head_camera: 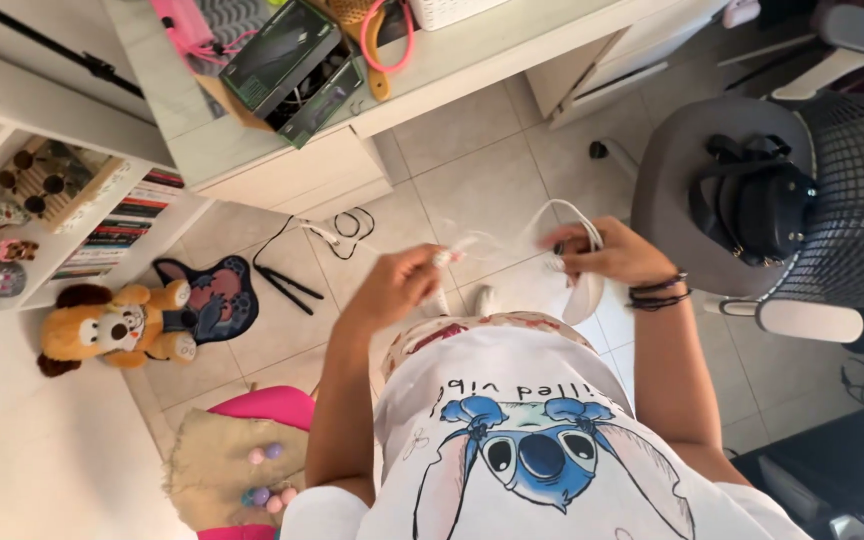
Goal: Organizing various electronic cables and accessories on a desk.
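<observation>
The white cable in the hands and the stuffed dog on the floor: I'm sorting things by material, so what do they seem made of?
The white cable, held between the left hand and the right hand, looks like smooth plastic or rubber sheathing, since it loops softly and looks even; motion blur leaves this open. The stuffed dog looks like plush fabric, with fuzzy brown and tan pile.

Bright, even daylight, strongest across the pale floor tiles [472, 180] and the tabletop [512, 45]. Soft, short shadows only; no harsh glare. Slight motion blur on both hands [512, 265] and the thin white cable [562, 215] between them. Wide-angle bending of straight lines toward the edges. Darker in the lower right corner.
</observation>
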